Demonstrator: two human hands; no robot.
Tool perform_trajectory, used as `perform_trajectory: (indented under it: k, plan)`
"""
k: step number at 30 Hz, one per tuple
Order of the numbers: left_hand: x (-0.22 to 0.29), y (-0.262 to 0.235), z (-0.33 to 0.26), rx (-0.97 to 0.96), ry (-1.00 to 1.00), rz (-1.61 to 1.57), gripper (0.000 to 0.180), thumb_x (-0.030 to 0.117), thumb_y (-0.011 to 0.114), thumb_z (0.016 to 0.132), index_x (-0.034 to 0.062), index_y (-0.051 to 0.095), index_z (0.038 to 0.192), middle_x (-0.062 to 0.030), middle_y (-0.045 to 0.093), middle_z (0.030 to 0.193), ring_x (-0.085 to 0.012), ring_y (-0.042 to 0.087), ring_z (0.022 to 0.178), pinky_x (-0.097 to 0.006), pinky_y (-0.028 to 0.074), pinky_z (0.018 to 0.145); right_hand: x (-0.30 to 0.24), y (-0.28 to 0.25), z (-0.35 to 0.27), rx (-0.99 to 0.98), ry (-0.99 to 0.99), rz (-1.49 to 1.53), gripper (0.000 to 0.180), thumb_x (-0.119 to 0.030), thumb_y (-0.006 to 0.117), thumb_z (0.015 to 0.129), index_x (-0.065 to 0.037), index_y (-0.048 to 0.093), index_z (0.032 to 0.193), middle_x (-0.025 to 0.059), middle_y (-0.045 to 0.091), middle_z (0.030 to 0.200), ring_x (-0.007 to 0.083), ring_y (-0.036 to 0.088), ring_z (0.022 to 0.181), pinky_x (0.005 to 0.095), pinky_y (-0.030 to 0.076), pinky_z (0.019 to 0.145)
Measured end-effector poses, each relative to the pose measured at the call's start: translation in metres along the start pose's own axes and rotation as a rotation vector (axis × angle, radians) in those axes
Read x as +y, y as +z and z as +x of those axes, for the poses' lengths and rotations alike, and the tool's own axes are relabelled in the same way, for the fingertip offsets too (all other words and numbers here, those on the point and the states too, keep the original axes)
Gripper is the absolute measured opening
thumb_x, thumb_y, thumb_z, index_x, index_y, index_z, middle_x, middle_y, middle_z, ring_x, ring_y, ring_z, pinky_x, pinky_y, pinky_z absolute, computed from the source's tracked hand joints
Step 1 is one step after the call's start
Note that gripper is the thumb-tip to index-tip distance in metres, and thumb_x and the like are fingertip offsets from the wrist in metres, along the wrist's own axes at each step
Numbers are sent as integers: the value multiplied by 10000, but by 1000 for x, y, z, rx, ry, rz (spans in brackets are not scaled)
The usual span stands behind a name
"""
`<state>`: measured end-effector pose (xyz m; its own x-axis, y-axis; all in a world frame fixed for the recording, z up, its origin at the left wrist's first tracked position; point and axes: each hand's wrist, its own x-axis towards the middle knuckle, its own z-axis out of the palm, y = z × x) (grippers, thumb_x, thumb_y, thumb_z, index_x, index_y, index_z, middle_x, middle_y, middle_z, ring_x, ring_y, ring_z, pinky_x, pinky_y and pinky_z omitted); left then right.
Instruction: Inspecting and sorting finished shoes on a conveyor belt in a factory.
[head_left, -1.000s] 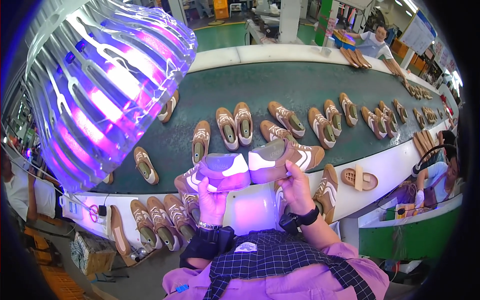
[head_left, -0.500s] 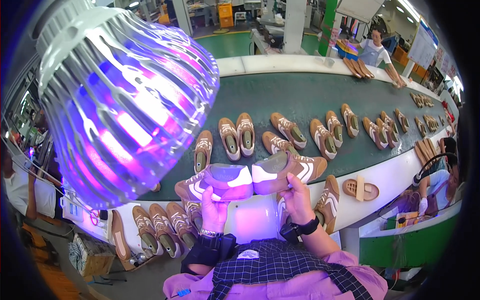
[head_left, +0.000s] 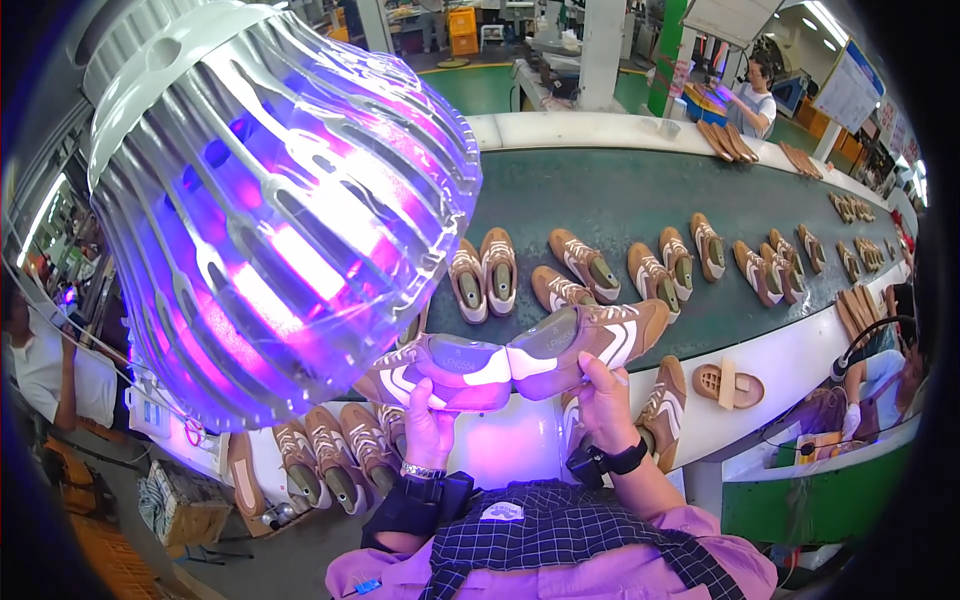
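My left hand (head_left: 429, 428) grips a brown sneaker (head_left: 478, 395) with white stripes from below, its toe pointing left. A matching sneaker (head_left: 555, 365) is held in my right hand (head_left: 606, 408), toe to the right and slightly raised. Their heels meet or nearly meet in the middle, and green-grey shoe lasts fill both openings. Violet light falls on the heels. A large finned lamp (head_left: 280, 220) glows violet at the upper left, its lower rim close to the left sneaker's toe. Under the shoes lies a lit white panel (head_left: 510, 445).
Pairs of similar sneakers (head_left: 497, 272) ride on the green conveyor belt (head_left: 570, 190). More sneakers (head_left: 330, 450) stand on the white ledge at left, and one (head_left: 660, 405) at right beside brown soles (head_left: 727, 385). Co-workers (head_left: 752, 100) are at the far right and along both sides.
The right sneaker's toe has tipped up a little, and both shoes sit slightly further right. The lamp appears larger and further right. The far co-worker has drawn an arm back from the ledge.
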<state>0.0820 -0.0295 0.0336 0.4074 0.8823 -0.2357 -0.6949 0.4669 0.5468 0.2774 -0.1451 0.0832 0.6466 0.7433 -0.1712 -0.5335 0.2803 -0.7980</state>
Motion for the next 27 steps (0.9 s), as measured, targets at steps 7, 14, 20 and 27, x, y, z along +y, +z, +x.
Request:
perform_trajectory:
  k: [7, 14, 20, 27]
  plan:
    - [2, -13, -4, 65, -22, -7, 296, 268, 568, 860, 59, 538, 1067, -64, 610, 1002, -197, 594, 952, -359, 498, 827, 9, -9, 9, -10, 27, -85, 199, -137, 599, 846, -22, 574, 1006, 68, 637, 913, 164, 628, 806, 312, 514, 725]
    - [45, -84, 56, -173, -62, -259, 423, 361, 456, 880, 65, 469, 1182, -103, 557, 1077, -254, 554, 999, -403, 460, 879, 31, -20, 23, -194, 435, 244, 402, -282, 472, 899, -4, 503, 1187, 136, 620, 1069, 253, 611, 959, 404, 491, 862]
    - [134, -135, 159, 107, 137, 299, 623, 470, 531, 871, -18, 449, 1250, -167, 539, 1203, -290, 543, 1094, -400, 445, 924, 63, -28, 24, -225, 624, 128, 573, -399, 457, 848, 36, 461, 1220, 247, 573, 1065, 329, 618, 866, 416, 571, 677]
    - [103, -208, 198, 533, 69, 1497, 1104, 438, 769, 582, -106, 185, 1344, -323, 401, 1272, -404, 430, 1190, -415, 386, 980, 96, -2, 24, -425, 707, 96, 724, -446, 504, 785, 51, 388, 1299, 292, 511, 1173, 355, 587, 987, 392, 564, 711]
